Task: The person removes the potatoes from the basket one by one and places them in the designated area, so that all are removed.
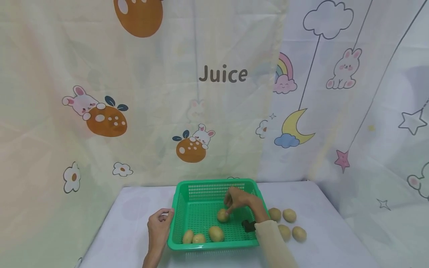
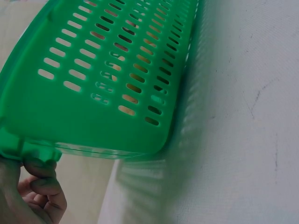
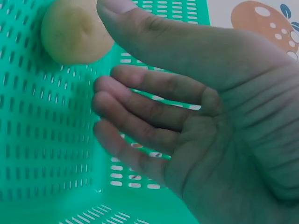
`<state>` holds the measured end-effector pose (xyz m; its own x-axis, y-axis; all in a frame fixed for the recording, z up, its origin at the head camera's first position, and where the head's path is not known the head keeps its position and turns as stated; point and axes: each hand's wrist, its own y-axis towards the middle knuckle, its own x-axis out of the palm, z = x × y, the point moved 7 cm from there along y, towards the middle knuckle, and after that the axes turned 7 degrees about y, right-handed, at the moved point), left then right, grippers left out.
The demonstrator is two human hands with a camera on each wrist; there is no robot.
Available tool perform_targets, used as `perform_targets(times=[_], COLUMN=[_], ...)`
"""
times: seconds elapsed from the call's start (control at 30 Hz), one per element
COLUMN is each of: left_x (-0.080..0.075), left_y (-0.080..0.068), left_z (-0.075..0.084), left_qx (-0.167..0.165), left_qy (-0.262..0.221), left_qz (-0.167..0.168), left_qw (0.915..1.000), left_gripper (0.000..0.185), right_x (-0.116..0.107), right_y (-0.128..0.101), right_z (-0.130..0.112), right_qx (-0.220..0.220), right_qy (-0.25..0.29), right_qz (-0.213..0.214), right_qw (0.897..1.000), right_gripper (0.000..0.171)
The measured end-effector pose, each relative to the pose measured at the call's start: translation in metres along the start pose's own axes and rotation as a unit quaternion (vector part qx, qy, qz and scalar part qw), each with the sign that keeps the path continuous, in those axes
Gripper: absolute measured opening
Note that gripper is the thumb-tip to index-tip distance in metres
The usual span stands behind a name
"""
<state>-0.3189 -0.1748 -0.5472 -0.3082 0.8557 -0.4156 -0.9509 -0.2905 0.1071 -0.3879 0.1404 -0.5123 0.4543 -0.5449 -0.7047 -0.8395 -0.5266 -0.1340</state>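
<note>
A green plastic basket with slotted walls stands on the table. My left hand grips its left rim, and in the left wrist view the fingers are curled at the basket's edge. Inside the basket, my right hand is over a potato. In the right wrist view the thumb overlaps the edge of this potato, while the other fingers are loosely bent and apart from it. A larger potato and two smaller ones lie along the basket's near side.
Several more potatoes lie on the white-covered table just right of the basket, partly behind the right forearm. A dark wrist strap piece shows at the right wrist. Printed curtains hang behind the table.
</note>
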Motion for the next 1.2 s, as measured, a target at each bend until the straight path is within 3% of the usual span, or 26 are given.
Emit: perform_targets(times=[0.27,1.2], left_x=[0.004,-0.001], left_y=[-0.001,-0.001], left_z=[-0.002,0.000], left_qx=[-0.002,0.000], left_qy=[-0.001,0.007], left_qz=[-0.005,-0.001], left_qw=[1.0000,1.0000], left_gripper=[0.026,0.027], right_x=[0.008,0.018], right_y=[-0.002,0.006], right_z=[0.005,0.010], right_qx=[0.034,0.023], right_qy=[0.007,0.035], right_qz=[-0.022,-0.047], right_qw=[0.999,0.998], right_gripper=[0.043,0.031])
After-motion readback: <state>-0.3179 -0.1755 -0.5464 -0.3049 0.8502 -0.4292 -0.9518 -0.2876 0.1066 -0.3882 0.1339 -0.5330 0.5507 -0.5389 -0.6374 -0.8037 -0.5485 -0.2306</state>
